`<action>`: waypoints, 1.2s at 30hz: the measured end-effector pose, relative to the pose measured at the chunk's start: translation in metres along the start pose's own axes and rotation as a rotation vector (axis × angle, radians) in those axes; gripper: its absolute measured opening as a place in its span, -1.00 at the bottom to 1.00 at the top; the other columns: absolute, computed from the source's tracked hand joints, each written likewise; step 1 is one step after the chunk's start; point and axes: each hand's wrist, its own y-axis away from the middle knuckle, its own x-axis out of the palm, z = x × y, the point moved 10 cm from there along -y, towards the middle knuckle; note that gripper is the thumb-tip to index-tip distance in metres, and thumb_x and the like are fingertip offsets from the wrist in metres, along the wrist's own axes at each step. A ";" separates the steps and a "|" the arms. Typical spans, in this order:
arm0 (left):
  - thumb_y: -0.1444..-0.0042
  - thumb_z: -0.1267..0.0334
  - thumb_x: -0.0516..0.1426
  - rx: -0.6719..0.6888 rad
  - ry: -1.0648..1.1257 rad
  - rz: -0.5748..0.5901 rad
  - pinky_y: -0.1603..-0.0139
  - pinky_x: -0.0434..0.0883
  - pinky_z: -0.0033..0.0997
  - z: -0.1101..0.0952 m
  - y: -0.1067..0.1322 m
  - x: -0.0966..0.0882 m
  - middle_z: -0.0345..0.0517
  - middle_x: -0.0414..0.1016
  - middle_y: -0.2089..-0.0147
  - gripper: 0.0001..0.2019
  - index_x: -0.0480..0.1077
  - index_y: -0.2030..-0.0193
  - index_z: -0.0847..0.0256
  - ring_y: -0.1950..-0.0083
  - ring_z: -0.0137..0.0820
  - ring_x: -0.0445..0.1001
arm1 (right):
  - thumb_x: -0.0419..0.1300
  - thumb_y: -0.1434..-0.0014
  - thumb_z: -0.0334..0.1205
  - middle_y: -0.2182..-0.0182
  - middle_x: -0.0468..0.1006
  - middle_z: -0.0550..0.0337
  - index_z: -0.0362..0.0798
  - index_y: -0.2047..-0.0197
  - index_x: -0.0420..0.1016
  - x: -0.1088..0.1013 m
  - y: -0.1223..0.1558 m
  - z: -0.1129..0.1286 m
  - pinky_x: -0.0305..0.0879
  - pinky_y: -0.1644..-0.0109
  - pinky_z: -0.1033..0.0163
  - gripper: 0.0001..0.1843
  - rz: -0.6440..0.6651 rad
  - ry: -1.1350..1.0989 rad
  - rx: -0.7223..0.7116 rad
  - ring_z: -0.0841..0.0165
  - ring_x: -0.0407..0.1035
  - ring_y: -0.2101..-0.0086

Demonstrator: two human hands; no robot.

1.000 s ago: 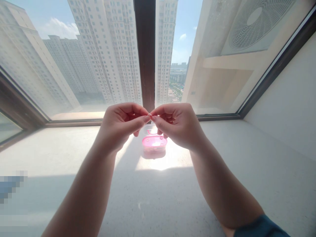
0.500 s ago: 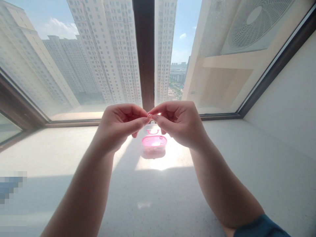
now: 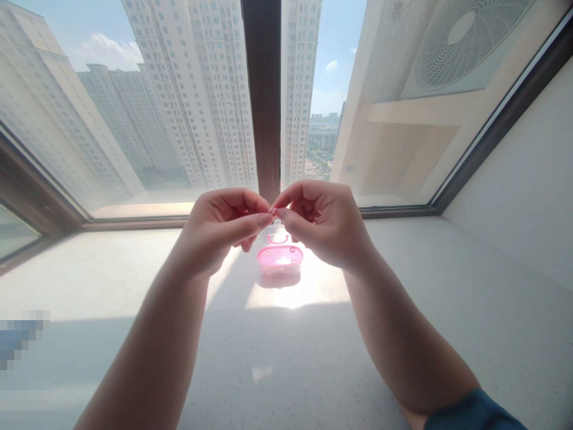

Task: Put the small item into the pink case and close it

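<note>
My left hand and my right hand meet at their fingertips in the middle of the view. Thumb and forefinger of each are pinched on a tiny, clear-pinkish thing, mostly covered by the fingers and too small to name. Both hands are raised over the sill. Beyond and below them stands a small pink clear-plastic box with its lid raised at the back. A pink handle shows on the lid, which my fingers partly hide.
The box stands on a pale speckled windowsill, in a patch of bright sunlight. Behind it rise the window panes, with a dark frame post in the middle. A white wall bounds the right side. A blurred blue patch lies at the left edge.
My left hand has shifted slightly to the right, and my right hand has risen a little. Both still pinch the tiny thing. The box has not moved.
</note>
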 end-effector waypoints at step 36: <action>-0.04 0.28 0.22 0.121 -0.105 0.001 0.62 0.31 -0.61 -0.008 -0.001 0.005 -0.21 0.45 0.49 -0.89 0.47 0.29 0.24 0.56 -0.58 0.35 | 0.18 -0.08 -0.36 0.61 0.27 0.32 -0.10 0.40 0.37 0.006 -0.003 -0.014 -0.01 0.61 0.39 -0.95 0.067 -0.137 0.097 0.55 0.13 0.61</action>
